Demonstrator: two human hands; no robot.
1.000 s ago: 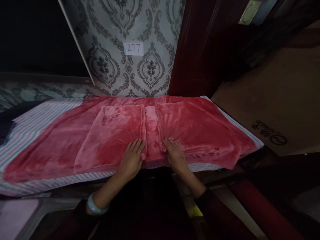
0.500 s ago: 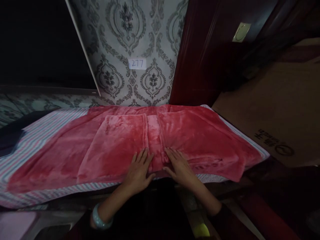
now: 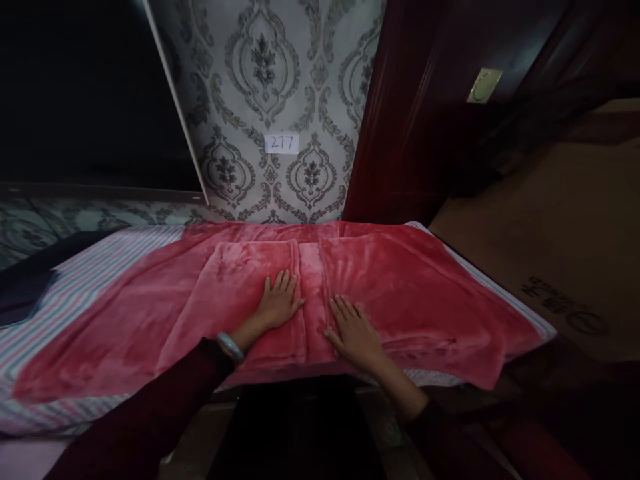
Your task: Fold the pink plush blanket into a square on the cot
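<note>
A red plush blanket (image 3: pixel 210 320) lies spread out, with its left and right parts folded inward so that two edges face each other across a narrow gap near the middle. On the left folded part, close to its edge, my left hand (image 3: pixel 279 301) rests flat with the fingers spread. My right hand (image 3: pixel 354 333) lies flat on the right folded part, fingertips by its inner edge. Neither hand grips the fabric. A pale bangle (image 3: pixel 231 347) circles my left wrist. Beneath the blanket is a striped cloth (image 3: pixel 95 280) in white, pink and blue.
A large dark screen (image 3: pixel 90 93) stands at the back left, before patterned wallpaper (image 3: pixel 260 73) bearing a label (image 3: pixel 282 143) reading 277. To the right are a dark red door (image 3: pixel 415 120) and a big cardboard box (image 3: pixel 560 233). Dark folded fabric (image 3: pixel 23 297) lies at the left edge.
My left hand has moved up and away from me across the left folded part. My right hand stays near the right part's inner edge. The camera view has shifted slightly.
</note>
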